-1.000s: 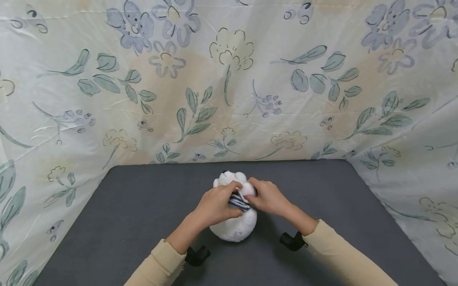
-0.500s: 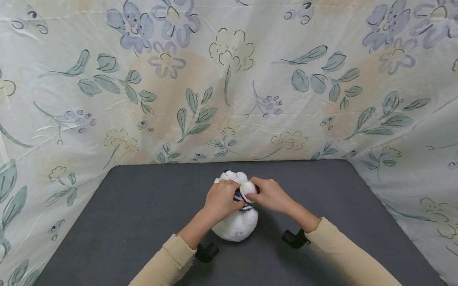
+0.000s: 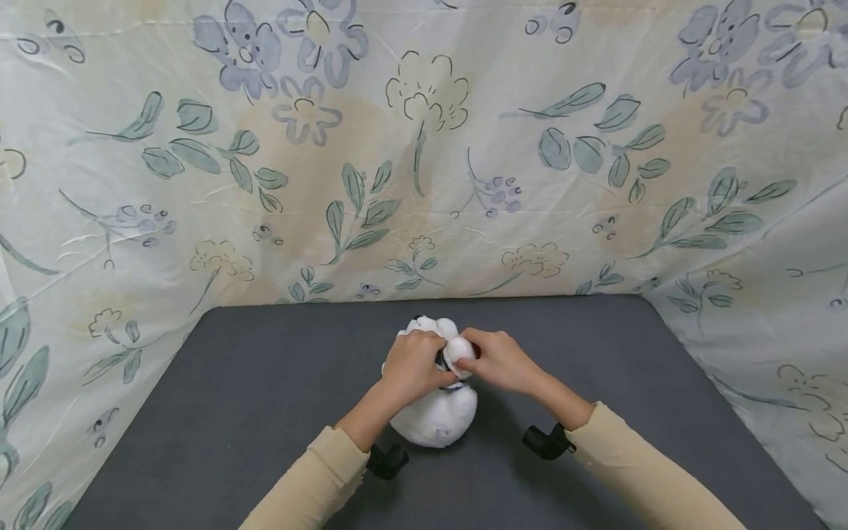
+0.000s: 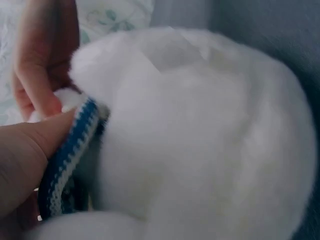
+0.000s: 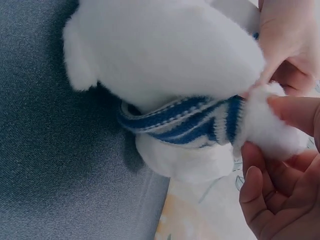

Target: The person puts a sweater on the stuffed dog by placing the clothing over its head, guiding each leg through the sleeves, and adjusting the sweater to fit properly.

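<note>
A white plush toy (image 3: 433, 421) lies on the grey table, its dark nose toward the far edge in the head view. A blue-and-white striped knitted garment (image 5: 186, 120) wraps the toy's middle. With thumb and fingers my left hand (image 3: 412, 366) pinches the knit's edge; the left wrist view shows the thumb against the striped band (image 4: 72, 155). My right hand (image 3: 500, 359) grips a rounded fluffy white end (image 5: 272, 125) beside the knit. Whether that end is the toy's paw or part of the garment, I cannot tell. The left hand covers much of the stripes.
The grey table (image 3: 278, 390) stretches around the toy on both sides. A floral curtain (image 3: 424, 184) hangs behind it and along the sides. Black wrist cameras (image 3: 546, 443) are strapped under both sleeves.
My left hand has moved slightly right, closer to my right hand, covering more of the striped knit. The right hand keeps its grip on the fluffy end, almost still.
</note>
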`<state>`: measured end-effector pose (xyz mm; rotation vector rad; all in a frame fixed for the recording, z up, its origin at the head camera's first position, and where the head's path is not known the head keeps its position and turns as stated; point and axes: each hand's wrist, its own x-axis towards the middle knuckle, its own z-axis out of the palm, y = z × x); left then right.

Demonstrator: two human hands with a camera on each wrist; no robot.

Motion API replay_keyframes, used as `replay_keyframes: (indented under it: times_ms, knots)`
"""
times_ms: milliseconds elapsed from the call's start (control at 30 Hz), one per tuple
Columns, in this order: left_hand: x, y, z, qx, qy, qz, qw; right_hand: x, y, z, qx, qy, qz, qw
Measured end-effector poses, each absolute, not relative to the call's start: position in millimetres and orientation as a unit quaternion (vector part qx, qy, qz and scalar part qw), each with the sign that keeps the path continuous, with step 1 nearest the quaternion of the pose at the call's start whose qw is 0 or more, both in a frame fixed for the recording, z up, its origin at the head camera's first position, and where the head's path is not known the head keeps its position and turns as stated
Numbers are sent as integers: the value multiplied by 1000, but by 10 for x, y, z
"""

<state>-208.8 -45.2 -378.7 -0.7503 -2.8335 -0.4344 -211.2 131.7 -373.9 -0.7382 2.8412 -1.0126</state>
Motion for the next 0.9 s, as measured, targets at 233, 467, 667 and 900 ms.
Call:
replay_keyframes:
  times_ms: [233,467,667,900]
  knots:
    - [-2087,-477,-3826,-223,-968,-99,59,-2112,1322,-3734,-243,915,-321,12]
    - [-2075,-514,-3830,-204,-975,-72,47,-2082,1333,-3719,-245,914,-323,9]
    - [-2060,-529,-3811,-207,-975,-62,51,-2068,1337,-3706,-240,914,-326,12]
    - [-2082,-547,-3863,-268,-951,-126,83,-2075,1344,-3731,-234,910,-340,23]
